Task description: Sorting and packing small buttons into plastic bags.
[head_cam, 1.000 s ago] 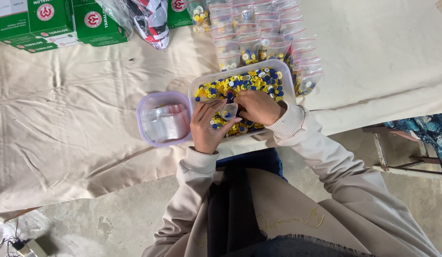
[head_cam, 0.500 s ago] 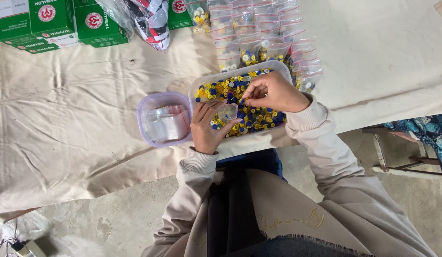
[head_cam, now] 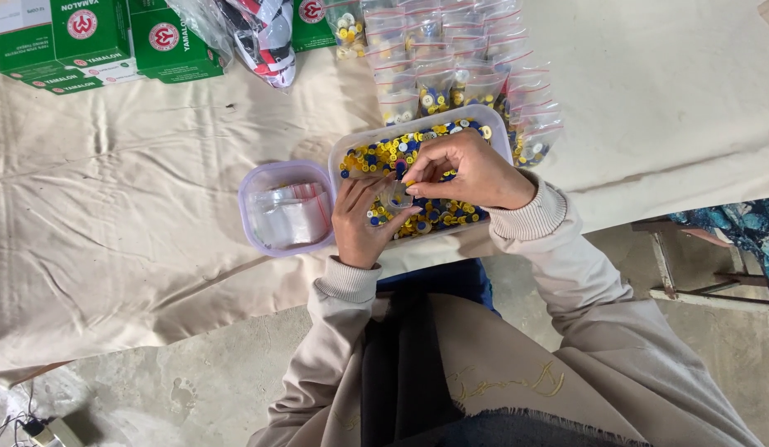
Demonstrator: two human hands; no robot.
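Left hand (head_cam: 361,222) pinches clear plastic bag (head_cam: 396,197) | right hand (head_cam: 471,170) over round buttons (head_cam: 384,154)

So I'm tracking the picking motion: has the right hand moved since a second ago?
Yes. The right hand has lifted from the near edge of the clear tub of buttons toward its middle, fingertips now meeting the left hand.

Looking like a small packing workshop: cloth-covered table (head_cam: 111,248) sitting over a bare concrete floor (head_cam: 202,381), green cartons (head_cam: 111,41) stacking at its far-left corner, filled zip bags (head_cam: 467,74) w/ small parts piling along the far edge.
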